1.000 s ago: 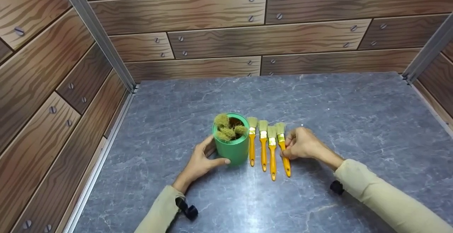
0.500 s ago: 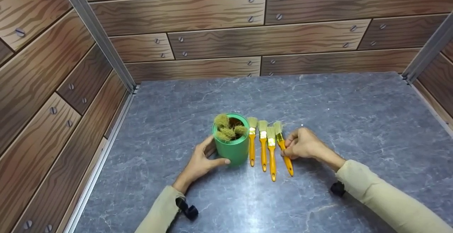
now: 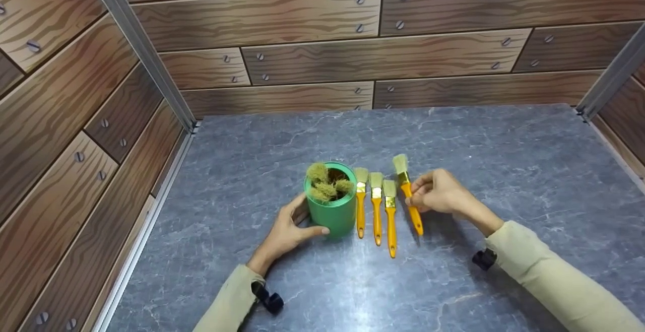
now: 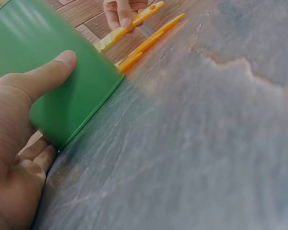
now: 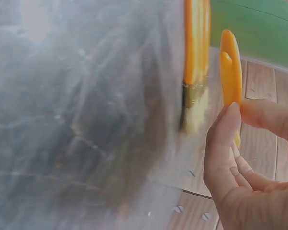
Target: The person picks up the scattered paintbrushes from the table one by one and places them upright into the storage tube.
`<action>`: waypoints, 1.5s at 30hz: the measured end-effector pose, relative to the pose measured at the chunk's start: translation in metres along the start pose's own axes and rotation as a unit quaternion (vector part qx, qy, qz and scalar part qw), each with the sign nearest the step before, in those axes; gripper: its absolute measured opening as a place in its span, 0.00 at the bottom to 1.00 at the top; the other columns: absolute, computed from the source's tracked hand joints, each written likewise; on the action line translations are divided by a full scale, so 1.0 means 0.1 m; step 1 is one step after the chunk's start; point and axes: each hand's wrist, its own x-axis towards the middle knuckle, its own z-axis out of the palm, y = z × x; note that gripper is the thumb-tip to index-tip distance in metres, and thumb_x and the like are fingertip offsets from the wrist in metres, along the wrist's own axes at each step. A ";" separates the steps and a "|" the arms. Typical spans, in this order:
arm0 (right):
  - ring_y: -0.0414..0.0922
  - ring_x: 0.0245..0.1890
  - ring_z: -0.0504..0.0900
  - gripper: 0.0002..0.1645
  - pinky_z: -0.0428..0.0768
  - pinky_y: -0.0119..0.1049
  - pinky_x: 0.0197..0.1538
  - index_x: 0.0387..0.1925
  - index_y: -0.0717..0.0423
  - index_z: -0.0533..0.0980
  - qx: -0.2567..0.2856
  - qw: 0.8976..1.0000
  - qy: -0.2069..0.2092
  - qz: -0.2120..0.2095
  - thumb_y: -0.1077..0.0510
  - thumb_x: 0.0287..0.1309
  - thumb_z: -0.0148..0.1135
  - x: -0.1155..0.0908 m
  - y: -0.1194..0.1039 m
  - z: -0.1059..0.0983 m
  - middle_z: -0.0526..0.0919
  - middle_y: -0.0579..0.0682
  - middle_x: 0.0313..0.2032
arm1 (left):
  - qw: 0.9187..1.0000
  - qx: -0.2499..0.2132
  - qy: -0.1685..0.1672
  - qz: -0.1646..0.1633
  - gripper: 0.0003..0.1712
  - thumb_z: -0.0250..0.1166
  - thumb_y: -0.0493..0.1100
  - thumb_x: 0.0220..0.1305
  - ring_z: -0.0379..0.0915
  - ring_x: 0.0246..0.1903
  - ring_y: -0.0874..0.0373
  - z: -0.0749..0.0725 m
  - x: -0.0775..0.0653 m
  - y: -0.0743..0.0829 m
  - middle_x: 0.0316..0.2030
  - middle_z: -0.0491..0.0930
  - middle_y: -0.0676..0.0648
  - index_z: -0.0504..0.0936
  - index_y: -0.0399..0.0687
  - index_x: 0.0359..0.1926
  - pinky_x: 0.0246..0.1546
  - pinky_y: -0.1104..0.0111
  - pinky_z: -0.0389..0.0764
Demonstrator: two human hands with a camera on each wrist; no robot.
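A green can (image 3: 333, 219) stands upright on the table with fuzzy yellow-green tufts (image 3: 322, 190) poking out of its top. My left hand (image 3: 286, 228) holds it from the left, thumb across the near side and fingers by the base, as the left wrist view shows. In my right hand (image 3: 444, 192), thumb and fingers pinch the orange handle of a paintbrush (image 3: 414, 217), bristles pointing away and tilted left. The right wrist view shows this handle (image 5: 230, 72) raised off the table. Three matching paintbrushes (image 3: 377, 217) lie side by side between the can and the held one.
The grey marbled table (image 3: 272, 145) reaches back to a plank-patterned wall (image 3: 312, 19). Metal corner posts (image 3: 146, 55) and side panels bound it left and right. Dark wrist bands with small devices (image 3: 267, 297) sit at both sleeves.
The right hand has lifted its paintbrush out of the row and shifted it away from me, a little to the right. The left hand and the can have stayed in place.
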 end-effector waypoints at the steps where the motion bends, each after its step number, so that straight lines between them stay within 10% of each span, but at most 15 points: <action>1: 0.45 0.33 0.88 0.15 0.94 0.45 0.46 0.44 0.69 0.81 0.000 1.000 0.000 -0.007 0.65 0.58 0.75 0.00 -0.02 -0.01 0.87 0.54 0.35 | 1.000 0.000 0.000 0.000 0.59 0.85 0.41 0.54 0.62 0.79 0.52 0.00 0.00 0.00 0.78 0.69 0.50 0.63 0.58 0.83 0.81 0.58 0.64; 25: 0.55 0.41 0.90 0.11 0.91 0.35 0.46 0.48 0.64 0.83 0.026 0.971 0.060 -0.228 0.63 0.69 0.71 -0.16 -0.90 0.00 0.90 0.60 0.43 | 1.000 0.006 0.007 -0.009 0.59 0.85 0.40 0.54 0.64 0.78 0.49 0.00 -0.01 0.02 0.78 0.70 0.48 0.64 0.56 0.83 0.81 0.53 0.65; 45: 0.44 0.38 0.92 0.09 0.93 0.45 0.47 0.49 0.59 0.87 0.035 0.945 0.086 -0.313 0.60 0.70 0.71 -0.10 -1.32 0.34 0.93 0.53 0.42 | 1.000 0.004 0.003 -0.009 0.59 0.85 0.40 0.53 0.64 0.78 0.50 0.00 0.00 0.03 0.78 0.70 0.49 0.64 0.57 0.82 0.81 0.54 0.64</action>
